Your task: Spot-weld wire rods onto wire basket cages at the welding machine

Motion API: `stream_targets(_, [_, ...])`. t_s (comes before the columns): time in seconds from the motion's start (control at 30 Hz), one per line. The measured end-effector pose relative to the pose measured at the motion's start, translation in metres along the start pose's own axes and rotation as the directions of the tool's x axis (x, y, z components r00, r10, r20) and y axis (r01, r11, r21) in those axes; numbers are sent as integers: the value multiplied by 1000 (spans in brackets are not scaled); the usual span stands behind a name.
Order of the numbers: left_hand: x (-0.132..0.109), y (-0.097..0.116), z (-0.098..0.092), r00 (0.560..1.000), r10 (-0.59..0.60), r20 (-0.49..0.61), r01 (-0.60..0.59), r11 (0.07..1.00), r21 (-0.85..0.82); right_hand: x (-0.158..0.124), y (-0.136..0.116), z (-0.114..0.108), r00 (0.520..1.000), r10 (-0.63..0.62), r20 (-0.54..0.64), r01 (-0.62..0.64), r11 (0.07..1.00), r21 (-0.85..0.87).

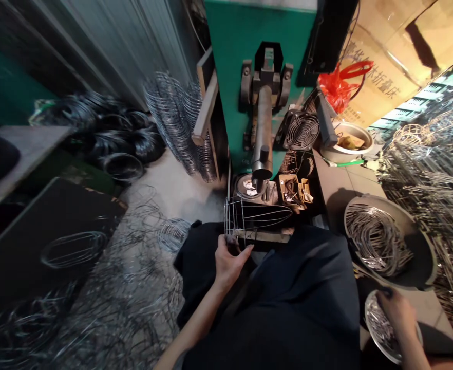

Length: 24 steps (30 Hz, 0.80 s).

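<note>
My left hand [230, 262] is closed on the lower edge of a wire frame [244, 216], with thumb and fingers pinching it. The frame has a bundle of upright wires at its left and a long pointed loop reaching right. It is held just below the round metal arm [264, 133] of a green machine [226, 61]. Far to the right, my right hand [401, 311] reaches into a round bowl [369, 321] of small shiny metal pieces [382, 329]. Its fingertips look dark, and whether they grip a piece is hidden.
A large basin [422, 257] contains bent wires [376, 239]. Heaps of wire [442, 169] line the right side. Stacked wire rings [172, 123] stand left of the machine. Loose wire [134, 277] litters the floor. A dark board [26, 221] bears a wire loop [74, 249].
</note>
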<state>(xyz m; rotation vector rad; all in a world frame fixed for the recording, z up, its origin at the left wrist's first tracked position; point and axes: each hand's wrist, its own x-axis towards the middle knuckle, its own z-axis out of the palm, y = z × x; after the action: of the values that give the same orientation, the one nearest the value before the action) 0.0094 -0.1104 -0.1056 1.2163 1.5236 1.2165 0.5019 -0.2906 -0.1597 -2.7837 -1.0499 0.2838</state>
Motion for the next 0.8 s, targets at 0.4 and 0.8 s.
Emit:
stream_targets(0.4, [-6,9,-3,996,93,-11,-92,990,109,-39,-369,-59,303,-928,-218,877,182,445])
stream_targets(0.8, [7,-4,-7,995,92,-45,-86,990,111,-45,-393,-32,189,-966,-179,966,150,211])
